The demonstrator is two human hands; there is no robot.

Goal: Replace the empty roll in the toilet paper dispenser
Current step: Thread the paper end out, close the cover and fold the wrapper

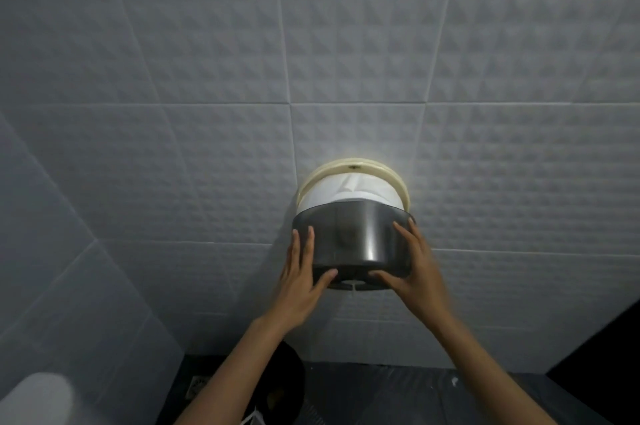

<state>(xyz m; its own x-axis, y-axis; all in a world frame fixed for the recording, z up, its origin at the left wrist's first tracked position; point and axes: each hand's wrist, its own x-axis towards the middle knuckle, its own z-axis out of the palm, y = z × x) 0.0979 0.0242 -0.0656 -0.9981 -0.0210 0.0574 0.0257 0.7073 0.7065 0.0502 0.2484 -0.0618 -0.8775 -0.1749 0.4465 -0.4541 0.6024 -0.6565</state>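
Smoky plastic fills the middle of the view: the cover (353, 241) of a round wall dispenser, tipped forward from its cream back ring (353, 166) so that a full white roll (349, 192) shows in the gap at 12 o'clock. Going left to right, the left hand (300, 280) lies flat along the cover's 9 o'clock side, fingers straight and close together, thumb hooked under the lower lip. It is spread wide, pressing rather than gripping. The right hand (412, 265) mirrors it at 3 o'clock, fingers up the side wall, thumb under the lip near the slot, where a thin tail of paper (353, 286) hangs at 6 o'clock. Held so from both sides, the cover can be swung squarely onto the ring; my judgement is that the new roll is seated and closing is the step in hand. The catch at 12 o'clock on the ring would need to line up.

Embossed pale tiles cover the wall (173, 78), which turns a corner at 9 o'clock. At 6 o'clock lies dark floor (398, 397) with a drain (199, 386), and beside it a dark round bin (287, 386), as far as I can tell. A blurred white shape (38, 397) sits at 8 o'clock; I cannot tell what it is.
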